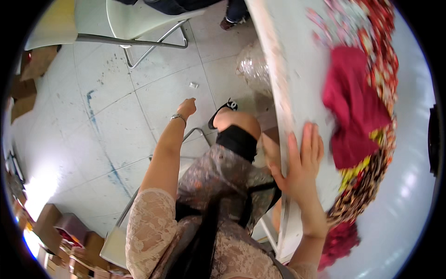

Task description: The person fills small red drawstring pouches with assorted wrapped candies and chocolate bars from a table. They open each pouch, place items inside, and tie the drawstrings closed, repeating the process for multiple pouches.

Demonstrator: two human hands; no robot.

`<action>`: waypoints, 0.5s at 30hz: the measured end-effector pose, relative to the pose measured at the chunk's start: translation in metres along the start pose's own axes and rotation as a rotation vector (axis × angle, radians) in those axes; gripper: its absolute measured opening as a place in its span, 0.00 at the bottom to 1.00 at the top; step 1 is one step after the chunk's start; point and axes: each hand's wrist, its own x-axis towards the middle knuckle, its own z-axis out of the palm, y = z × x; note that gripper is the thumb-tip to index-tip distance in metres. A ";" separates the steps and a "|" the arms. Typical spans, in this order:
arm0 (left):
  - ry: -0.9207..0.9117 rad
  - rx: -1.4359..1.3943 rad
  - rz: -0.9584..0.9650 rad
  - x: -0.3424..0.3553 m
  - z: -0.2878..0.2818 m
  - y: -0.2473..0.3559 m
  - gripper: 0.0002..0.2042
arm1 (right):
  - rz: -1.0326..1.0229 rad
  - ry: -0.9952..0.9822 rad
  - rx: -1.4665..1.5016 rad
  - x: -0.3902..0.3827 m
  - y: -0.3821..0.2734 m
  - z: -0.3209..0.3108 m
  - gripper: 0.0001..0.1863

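My left hand [187,107] is stretched out over the tiled floor, a watch [178,117] on its wrist. Its fingers look curled in, and nothing shows in them. Just beyond it a small white packet-like piece [193,85] lies on the floor. My right hand [301,174] rests open, fingers spread, on the near edge of the white table [299,88]. Beside its fingertips is a crumpled dark red cloth [355,107]. The cloth lies partly over a long row of small colourful pieces [381,51], too blurred to name.
White chairs with metal legs [139,21] stand at the far left, and another person's leg [234,11] shows near them. A clear plastic-wrapped bundle [254,67] sits under the table edge. Cardboard boxes [46,228] are stacked at the lower left. Dark red pieces [341,242] lie near my right forearm.
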 end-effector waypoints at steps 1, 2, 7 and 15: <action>-0.071 0.079 -0.047 0.015 0.000 -0.003 0.19 | -0.029 -0.047 -0.053 0.015 -0.002 0.001 0.26; -0.048 0.112 -0.036 0.031 -0.001 -0.007 0.19 | -0.031 -0.092 -0.108 0.025 -0.003 0.004 0.26; -0.027 0.352 -0.045 0.127 0.010 -0.032 0.15 | 0.057 -0.116 -0.064 0.008 0.002 0.010 0.23; 0.336 0.259 -0.068 0.202 0.070 -0.035 0.12 | 0.686 -0.469 0.627 -0.081 0.023 -0.008 0.10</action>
